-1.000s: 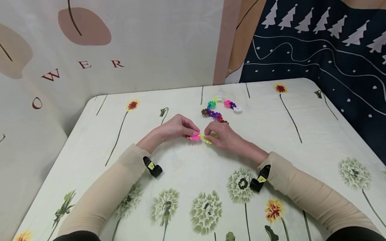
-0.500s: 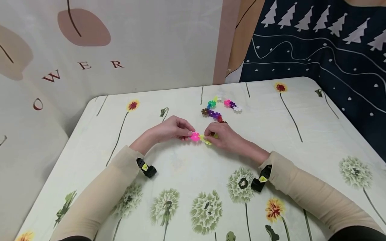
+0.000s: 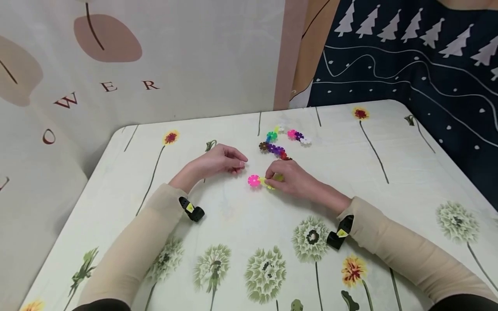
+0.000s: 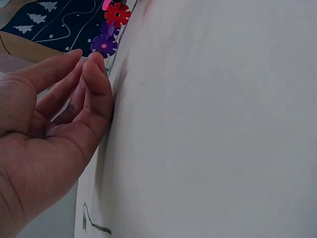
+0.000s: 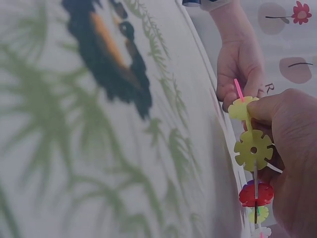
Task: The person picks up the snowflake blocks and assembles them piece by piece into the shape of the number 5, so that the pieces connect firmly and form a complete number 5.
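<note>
My right hand (image 3: 289,178) pinches a yellow snowflake-shaped interlocking disc (image 5: 244,149) in a short chain. A bright pink disc (image 3: 254,180) sticks out at the chain's left end, joined to the yellow ones. Up and to the left of that pink disc, my left hand (image 3: 222,162) hovers with its fingers loosely bent and nothing in them. Beyond the right hand, a curved chain of several discs in brown, purple, red and green (image 3: 274,149) lies on the table; its near end is hidden behind the hand.
A short row of pink, purple and white discs (image 3: 298,135) lies at the far end of the curved chain; whether they join is unclear. The table (image 3: 233,224) has a flower-print cloth. Behind it hang a pale printed curtain (image 3: 218,56) and a dark one with trees (image 3: 389,65).
My left hand has let go of the pink disc and drawn back up and to the left. The pink disc stays on the chain, which the right hand still pinches.
</note>
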A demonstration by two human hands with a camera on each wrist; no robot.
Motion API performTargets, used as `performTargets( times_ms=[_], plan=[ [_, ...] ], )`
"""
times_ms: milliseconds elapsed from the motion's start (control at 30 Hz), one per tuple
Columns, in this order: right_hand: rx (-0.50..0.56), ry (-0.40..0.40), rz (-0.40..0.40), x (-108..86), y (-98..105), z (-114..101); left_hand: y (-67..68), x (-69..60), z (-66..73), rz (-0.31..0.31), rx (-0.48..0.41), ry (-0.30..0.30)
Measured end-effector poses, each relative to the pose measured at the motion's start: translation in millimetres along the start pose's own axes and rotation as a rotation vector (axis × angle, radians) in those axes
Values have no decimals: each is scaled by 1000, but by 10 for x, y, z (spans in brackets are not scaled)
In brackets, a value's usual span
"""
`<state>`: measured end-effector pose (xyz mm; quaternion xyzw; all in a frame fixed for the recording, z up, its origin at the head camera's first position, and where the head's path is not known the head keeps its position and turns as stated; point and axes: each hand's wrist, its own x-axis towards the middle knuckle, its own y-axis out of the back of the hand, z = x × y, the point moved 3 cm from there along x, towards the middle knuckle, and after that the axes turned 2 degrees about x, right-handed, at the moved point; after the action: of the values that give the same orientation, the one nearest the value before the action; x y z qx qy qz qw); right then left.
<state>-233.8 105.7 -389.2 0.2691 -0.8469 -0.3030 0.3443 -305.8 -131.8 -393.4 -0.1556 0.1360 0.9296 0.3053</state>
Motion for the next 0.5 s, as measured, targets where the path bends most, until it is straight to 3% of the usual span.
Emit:
performTargets(
  times_ms=[300,500],
  plan=[
    [-101,-102,-85,-65,33,-21,20,68,-13,29,-47,10],
    [-228,-65,-131,-95,72,-76,34,20,-23,34,-52,22]
  ],
)
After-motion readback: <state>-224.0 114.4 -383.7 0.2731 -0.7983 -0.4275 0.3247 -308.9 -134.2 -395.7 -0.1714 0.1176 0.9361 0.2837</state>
